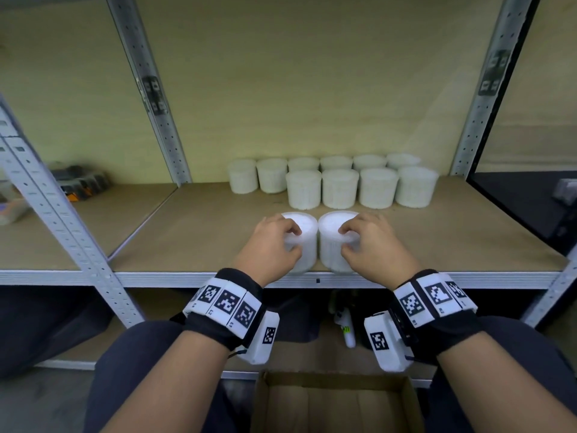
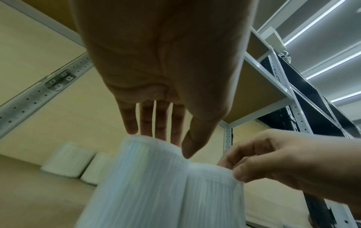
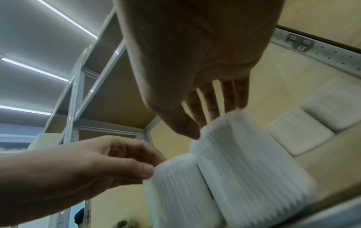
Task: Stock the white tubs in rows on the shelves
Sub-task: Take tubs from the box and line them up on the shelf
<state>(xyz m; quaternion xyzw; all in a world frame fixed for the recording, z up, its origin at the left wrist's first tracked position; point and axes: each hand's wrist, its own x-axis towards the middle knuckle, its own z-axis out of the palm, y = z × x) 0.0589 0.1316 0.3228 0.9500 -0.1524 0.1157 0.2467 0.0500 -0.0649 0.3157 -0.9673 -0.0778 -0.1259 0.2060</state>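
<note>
Two ribbed white tubs stand side by side, touching, near the front edge of the wooden shelf [image 1: 187, 232]. My left hand [image 1: 295, 242] grips the left tub [image 1: 307, 245] from above, thumb on the near side and fingers over the lid. In the same way my right hand [image 1: 345, 240] grips the right tub [image 1: 327, 245]. The left wrist view shows the left hand [image 2: 170, 145] on its tub [image 2: 140, 177]. In the right wrist view the right hand [image 3: 209, 125] sits on its tub [image 3: 244, 162]. Behind stand two rows of stocked tubs [image 1: 359, 189].
Bare shelf board lies left of the front row of tubs and in front of it. Steel uprights [image 1: 156, 98] frame the bay. An open cardboard box [image 1: 334, 401] sits below my wrists. A dark case [image 1: 81, 182] lies in the left bay.
</note>
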